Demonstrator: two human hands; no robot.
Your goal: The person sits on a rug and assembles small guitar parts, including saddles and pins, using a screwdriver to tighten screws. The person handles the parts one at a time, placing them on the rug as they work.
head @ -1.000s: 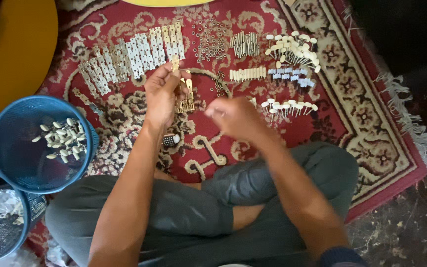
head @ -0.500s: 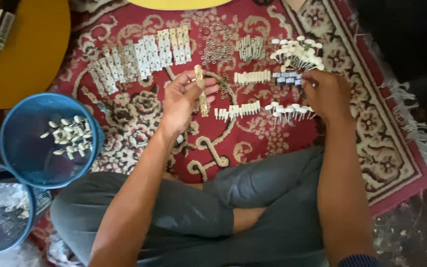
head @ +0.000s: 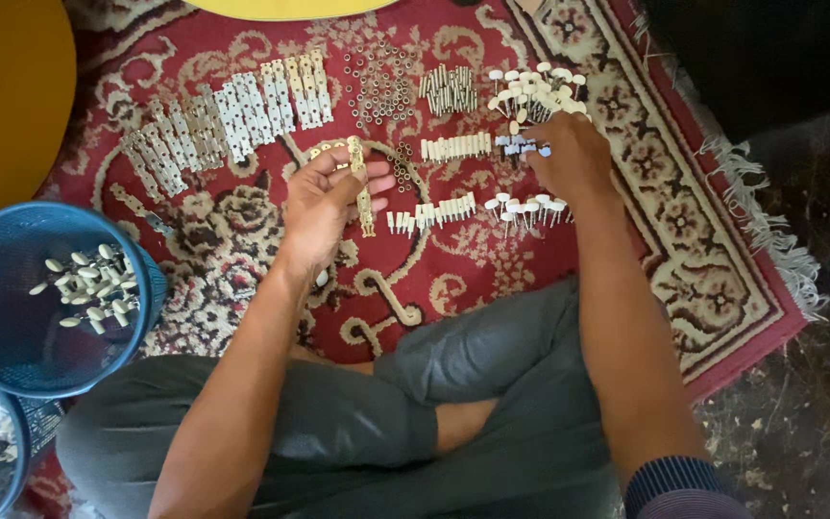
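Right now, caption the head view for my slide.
Left hand holds a narrow brass metal plate; right hand reaches small white-knobbed pegs on a red patterned rug.

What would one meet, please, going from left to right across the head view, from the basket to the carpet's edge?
Blue basket → left hand holding a brass strip → row of pale pegs → right hand → carpet fringe.

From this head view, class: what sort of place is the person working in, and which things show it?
Probably a small guitar-repair or assembly spot on a home floor: metal tuner plates and white knobs sorted in rows on a red patterned rug, with a yellow guitar body beside them.
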